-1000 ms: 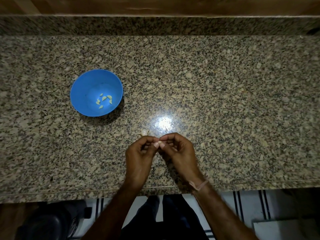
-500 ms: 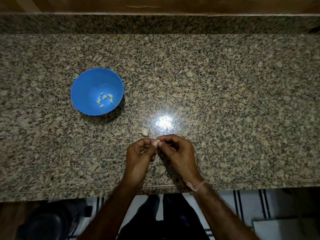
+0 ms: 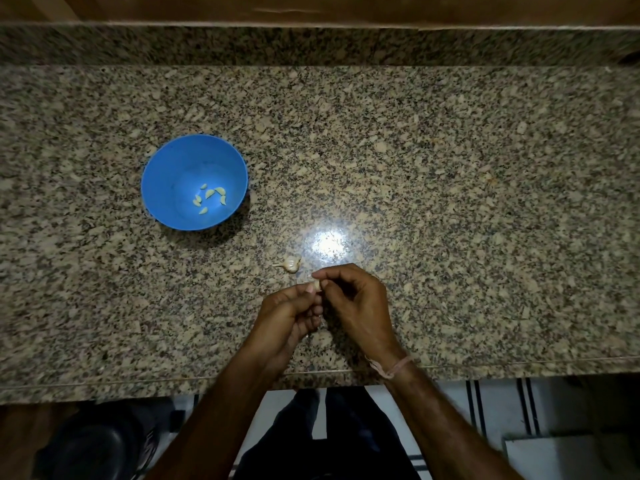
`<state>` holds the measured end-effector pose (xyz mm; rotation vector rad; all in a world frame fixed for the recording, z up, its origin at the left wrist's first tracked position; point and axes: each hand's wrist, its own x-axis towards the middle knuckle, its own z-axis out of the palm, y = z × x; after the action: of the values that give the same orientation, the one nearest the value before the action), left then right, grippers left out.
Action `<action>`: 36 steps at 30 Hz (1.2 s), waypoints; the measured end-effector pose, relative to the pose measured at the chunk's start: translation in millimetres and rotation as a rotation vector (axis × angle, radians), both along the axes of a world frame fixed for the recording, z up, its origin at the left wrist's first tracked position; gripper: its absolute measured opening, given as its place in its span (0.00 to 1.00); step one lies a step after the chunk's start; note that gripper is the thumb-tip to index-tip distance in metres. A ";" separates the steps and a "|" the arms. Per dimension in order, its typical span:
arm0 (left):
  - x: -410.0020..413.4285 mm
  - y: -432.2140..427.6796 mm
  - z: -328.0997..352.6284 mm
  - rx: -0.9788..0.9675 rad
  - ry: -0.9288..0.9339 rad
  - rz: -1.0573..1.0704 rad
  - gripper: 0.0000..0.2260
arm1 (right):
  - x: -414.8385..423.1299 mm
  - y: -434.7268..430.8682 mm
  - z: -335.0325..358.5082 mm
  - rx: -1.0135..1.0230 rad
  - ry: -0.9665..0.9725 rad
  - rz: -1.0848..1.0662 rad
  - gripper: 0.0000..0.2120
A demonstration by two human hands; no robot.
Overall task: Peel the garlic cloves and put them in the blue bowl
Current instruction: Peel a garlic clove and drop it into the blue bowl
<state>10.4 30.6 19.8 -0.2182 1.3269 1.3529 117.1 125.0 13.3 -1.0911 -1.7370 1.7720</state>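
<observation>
Down at the near edge, both forearms came in over the lip of the granite countertop [image 3: 485, 237], a pale band [image 3: 391, 367] looped round the right wrist. And there were the hands, close together just past that edge. The left hand [image 3: 287, 317] was curled, its fingers folded in and its thumb up against a small garlic clove [image 3: 316, 285]. The right hand [image 3: 356, 303] was curled too, its thumb and forefinger pinching the same clove from the other side. So the clove sat between the two sets of fingertips, held clear above the stone, and it was too small to tell how much skin was on it.

Just beyond the hands, a little to the left, a garlic piece [image 3: 291, 263] with a short stem lay on the counter, apart from the fingers. Right of it shone a bright glare spot [image 3: 327, 244].

Farther back and well to the left stood the blue bowl [image 3: 173, 174], upright, with several peeled cloves [image 3: 209, 199] scattered on its bottom. Behind everything ran the granite backsplash [image 3: 311, 46].
</observation>
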 end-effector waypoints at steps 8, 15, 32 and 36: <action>-6.1 -0.4 2.6 0.047 -0.275 0.052 0.04 | 2.6 4.0 -3.2 -0.154 0.049 0.054 0.08; -6.9 0.0 0.9 0.032 -0.151 0.017 0.05 | -2.2 6.7 1.2 -0.168 0.042 0.104 0.03; -2.3 0.2 -2.3 -0.001 0.581 -0.205 0.12 | -7.3 -0.5 -4.4 -0.553 0.169 -0.074 0.08; -3.6 -1.4 -0.2 0.001 0.558 -0.219 0.12 | -7.0 3.2 -7.3 -0.605 0.176 -0.059 0.06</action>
<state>6.8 29.2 19.6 0.3229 1.7508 1.2709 110.1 128.3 6.0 -1.1446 -1.0721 2.3467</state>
